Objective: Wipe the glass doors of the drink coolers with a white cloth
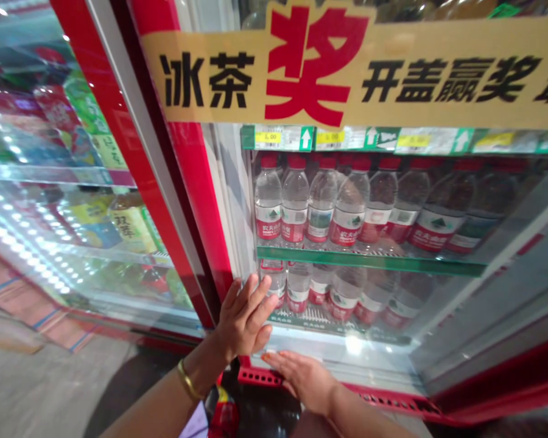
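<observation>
My left hand (pixel 245 316) lies flat with fingers spread against the glass door (pixel 237 201) of a red drinks fridge, near its lower left corner. A gold bangle sits on that wrist. My right hand (pixel 301 376) rests open, fingers stretched left, on the fridge's bottom ledge (pixel 374 365) just below the glass. Behind the glass, water bottles with red caps (pixel 322 204) stand in rows on a green-edged shelf, with more bottles (pixel 342 295) on the shelf below. Neither hand holds anything.
A yellow banner with large red and black characters (pixel 347 73) crosses the door. A second glass-fronted fridge (pixel 73 182) with coloured drinks stands to the left, separated by a red frame (pixel 182 182). Price tags (pixel 360 139) line the upper shelf edge. Grey floor lies below left.
</observation>
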Tool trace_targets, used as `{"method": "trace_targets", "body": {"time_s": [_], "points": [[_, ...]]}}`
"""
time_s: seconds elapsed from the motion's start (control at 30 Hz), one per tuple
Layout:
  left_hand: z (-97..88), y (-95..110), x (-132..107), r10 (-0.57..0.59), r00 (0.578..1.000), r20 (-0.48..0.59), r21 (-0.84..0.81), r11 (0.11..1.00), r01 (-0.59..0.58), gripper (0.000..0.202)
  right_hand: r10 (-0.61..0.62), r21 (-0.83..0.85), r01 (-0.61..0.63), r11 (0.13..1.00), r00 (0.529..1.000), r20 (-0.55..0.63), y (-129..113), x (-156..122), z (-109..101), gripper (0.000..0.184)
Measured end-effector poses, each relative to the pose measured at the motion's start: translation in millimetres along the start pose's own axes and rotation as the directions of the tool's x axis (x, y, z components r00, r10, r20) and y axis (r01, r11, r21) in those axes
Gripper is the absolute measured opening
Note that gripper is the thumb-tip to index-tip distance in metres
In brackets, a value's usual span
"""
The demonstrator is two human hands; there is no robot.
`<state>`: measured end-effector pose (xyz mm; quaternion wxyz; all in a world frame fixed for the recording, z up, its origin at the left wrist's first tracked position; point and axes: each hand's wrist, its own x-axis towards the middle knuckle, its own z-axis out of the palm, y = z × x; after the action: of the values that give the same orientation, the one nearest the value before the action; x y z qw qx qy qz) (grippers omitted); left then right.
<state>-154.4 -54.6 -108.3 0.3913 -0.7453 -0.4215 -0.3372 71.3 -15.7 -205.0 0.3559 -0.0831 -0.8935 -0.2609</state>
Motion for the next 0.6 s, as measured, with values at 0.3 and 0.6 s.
{"method": "trace_targets", "body": {"time_s": [0.3,0.6], "points": [[-2.2,1,8,0.015,1.0,-0.023,-0.018,1.0,-0.015,0.046,0.078,0.127,-0.094,0.987,0.989,0.126,-12,-30,12,0.056],[2.5,6,8,-0.035,0.997,-0.064,-0.052,0.998,0.032,0.05,0.162,-0.035,-0.159,0.987,0.976,0.148,10,-18,-3,0.052]]}}
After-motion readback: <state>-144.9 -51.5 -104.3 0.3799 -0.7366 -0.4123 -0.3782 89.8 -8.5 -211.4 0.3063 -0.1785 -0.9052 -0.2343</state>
